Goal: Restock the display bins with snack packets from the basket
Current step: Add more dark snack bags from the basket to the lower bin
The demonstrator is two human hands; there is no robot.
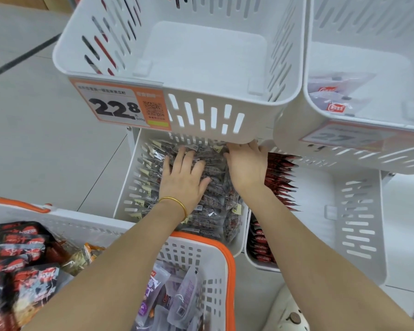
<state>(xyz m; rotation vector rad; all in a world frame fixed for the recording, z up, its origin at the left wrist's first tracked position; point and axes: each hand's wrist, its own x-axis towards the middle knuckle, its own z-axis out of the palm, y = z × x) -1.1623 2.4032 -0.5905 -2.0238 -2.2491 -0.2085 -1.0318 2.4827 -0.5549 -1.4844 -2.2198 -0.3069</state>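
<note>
While my left hand (184, 177) presses flat, fingers spread, on the snack packets (210, 211) filling the lower-left bin (127, 187), my right hand (246, 166) lies open along its right wall, gripping nothing. I judge much remains: the top bin (215, 115) is bare and the basket (230, 259) holds plenty.

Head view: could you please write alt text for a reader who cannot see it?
The left hand, spread flat, and the right hand rest on snack packets in a low white bin. A bin tagged 22.8 sits above; an orange-rimmed basket of packets is nearest.
</note>
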